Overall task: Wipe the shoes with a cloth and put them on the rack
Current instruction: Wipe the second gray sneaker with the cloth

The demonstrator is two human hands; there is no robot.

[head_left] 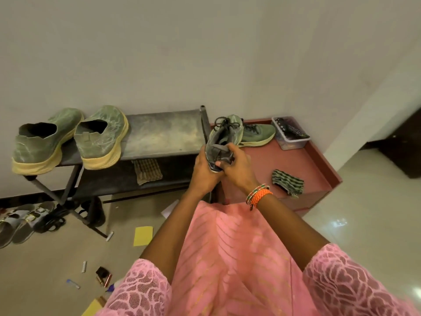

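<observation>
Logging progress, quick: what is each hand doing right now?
Left hand: grips the heel of the laced shoe.
Right hand: grips the same shoe.

dusty matt metal rack (159, 131)

We see a dark rack (159, 131) bearing two green shoes (68, 140) on its top shelf and a checked cloth (147, 171) on the lower one. Beside it, a red worktop (303, 160) carries one green shoe (257, 135), a striped cloth (288, 182) and a clear box (290, 133). On the floor (57, 258) we note sandals (20, 221) and yellow paper (143, 236).
</observation>
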